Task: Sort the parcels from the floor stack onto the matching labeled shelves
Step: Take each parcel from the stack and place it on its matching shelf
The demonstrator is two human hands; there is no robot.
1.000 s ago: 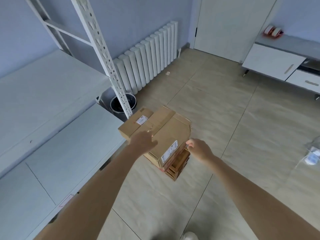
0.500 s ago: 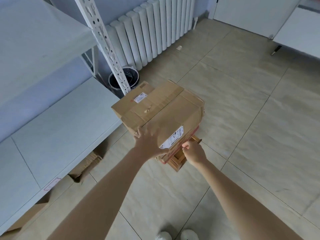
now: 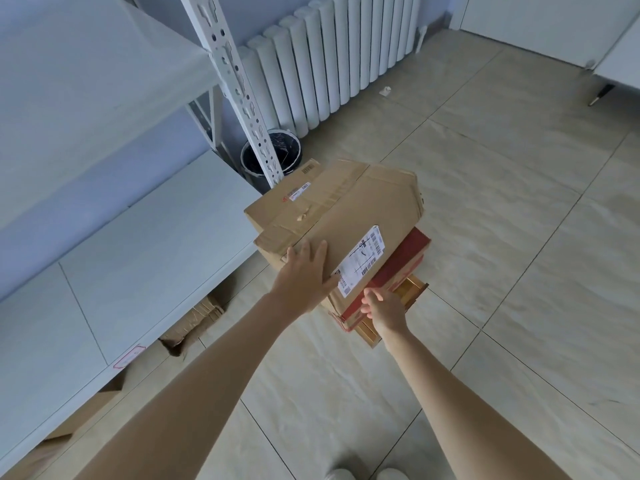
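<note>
Head view, looking down at a stack of parcels on the tiled floor (image 3: 502,237) beside a white shelving unit. The large cardboard box (image 3: 349,216) is sitting on top of the stack, tilted, with a white shipping label (image 3: 363,259) facing up near its front edge. The left hand (image 3: 304,278) is lying flat on the box's near left corner, fingers straight and spread, pressing on the cardboard. The right hand (image 3: 382,306) is curling its fingers around the lower front edge of the same box, just above the red parcel (image 3: 398,275) lying beneath it. A golden-brown parcel (image 3: 408,289) is showing under the red one. The lower shelf (image 3: 138,254) is standing just left of the stack, carrying a small red-edged tag (image 3: 129,355) on its front lip. A dark waste bin (image 3: 273,157) is standing behind the perforated upright (image 3: 239,88), near the white radiator (image 3: 339,53)
</note>
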